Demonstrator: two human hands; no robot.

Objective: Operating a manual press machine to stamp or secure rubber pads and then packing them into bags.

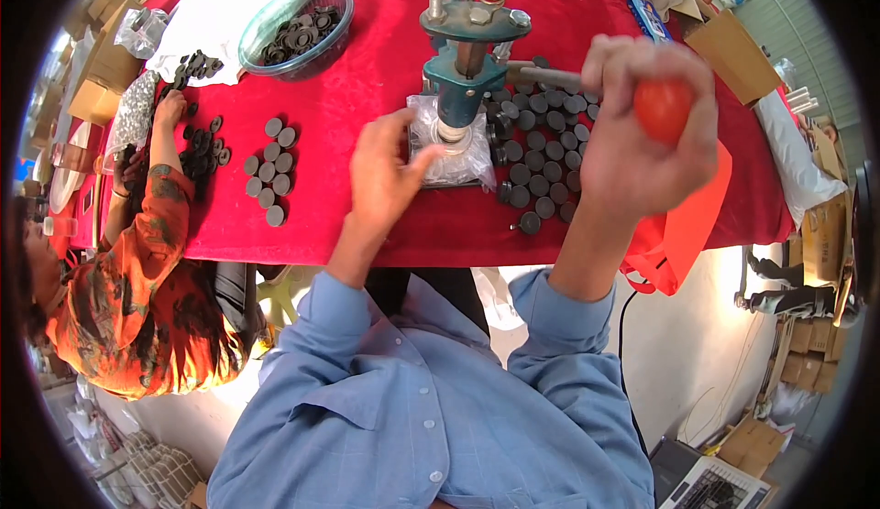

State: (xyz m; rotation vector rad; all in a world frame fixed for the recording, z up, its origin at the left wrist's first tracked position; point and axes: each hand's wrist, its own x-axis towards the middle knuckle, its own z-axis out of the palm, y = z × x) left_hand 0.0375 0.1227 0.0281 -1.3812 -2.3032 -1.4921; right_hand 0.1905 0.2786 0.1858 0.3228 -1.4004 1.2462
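Observation:
A teal hand press with a spring on top stands on the red-covered table. Its ram comes down on a pale round part over a base wrapped in clear plastic. My right hand, slightly blurred, is closed around the red ball knob of the press lever. At the left side of the base my left hand has its fingers apart, thumb close to the ram; I see nothing in it. Many round black caps lie right of the press, and a smaller group of caps lies to the left.
A clear bowl of black parts stands at the back left. On the far left a co-worker in an orange patterned top reaches among loose black parts. A red-orange bag hangs at the table's right front. Cardboard boxes stand beyond.

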